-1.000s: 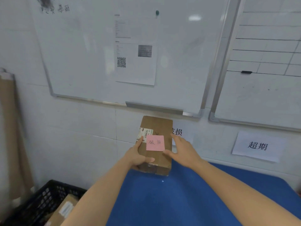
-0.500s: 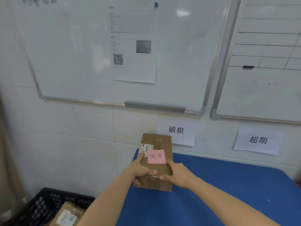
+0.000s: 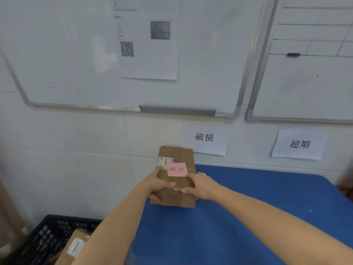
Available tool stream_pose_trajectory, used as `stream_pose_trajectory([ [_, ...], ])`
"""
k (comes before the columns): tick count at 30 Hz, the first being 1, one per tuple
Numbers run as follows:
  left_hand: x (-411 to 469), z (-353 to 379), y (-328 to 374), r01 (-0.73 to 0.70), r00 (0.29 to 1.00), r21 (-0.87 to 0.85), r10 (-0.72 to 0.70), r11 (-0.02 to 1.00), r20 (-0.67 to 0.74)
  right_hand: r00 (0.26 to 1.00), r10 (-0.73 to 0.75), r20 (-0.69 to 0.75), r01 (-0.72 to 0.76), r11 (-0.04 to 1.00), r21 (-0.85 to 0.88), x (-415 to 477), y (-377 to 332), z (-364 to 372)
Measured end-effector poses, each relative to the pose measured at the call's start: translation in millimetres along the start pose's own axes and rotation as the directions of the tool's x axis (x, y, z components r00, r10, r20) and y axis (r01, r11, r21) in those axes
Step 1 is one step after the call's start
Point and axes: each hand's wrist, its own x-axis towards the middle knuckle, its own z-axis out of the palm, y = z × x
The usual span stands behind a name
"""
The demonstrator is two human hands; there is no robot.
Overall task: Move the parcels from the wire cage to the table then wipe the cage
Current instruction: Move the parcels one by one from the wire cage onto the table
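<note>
A brown parcel (image 3: pixel 178 155) sits on the blue table (image 3: pixel 248 197), at the table's far left corner, close to the wall. A pink note (image 3: pixel 176 169) is stuck on top of it. The left hand (image 3: pixel 155 185) holds the parcel's left side, with its thumb on top and its fingers curled round the side. The right hand (image 3: pixel 202 185) holds the near right part, with fingers on top by the note and thumb on the front edge. Left of the table, low down, a black cage (image 3: pixel 47 236) holds another parcel (image 3: pixel 76 245).
</note>
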Motion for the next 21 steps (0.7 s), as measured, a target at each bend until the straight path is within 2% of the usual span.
stream_pose_trajectory([
  [4, 6, 4, -1, -0.025, 0.999, -0.012, 0.025, 1.000, -0.029, 1.000, -0.012, 0.015, 0.012, 1.000, 0.001, 0, 2, 4],
  [10, 18, 7, -8, -0.030, 0.999, 0.027, 0.031, 0.999, -0.020, 0.999, -0.001, 0.032, 0.004, 0.994, -0.105, 10, 6, 10],
  [16, 28, 1, -18, -0.007, 1.000, 0.122, 0.010, 0.993, -0.026, 0.998, -0.044, 0.049, 0.054, 0.978, -0.203, 13, 3, 15],
  [21, 34, 0, -17, 0.019, 1.000, 0.201, -0.017, 0.979, -0.007, 0.995, -0.009, 0.104, 0.036, 0.965, -0.261, 21, -1, 10],
])
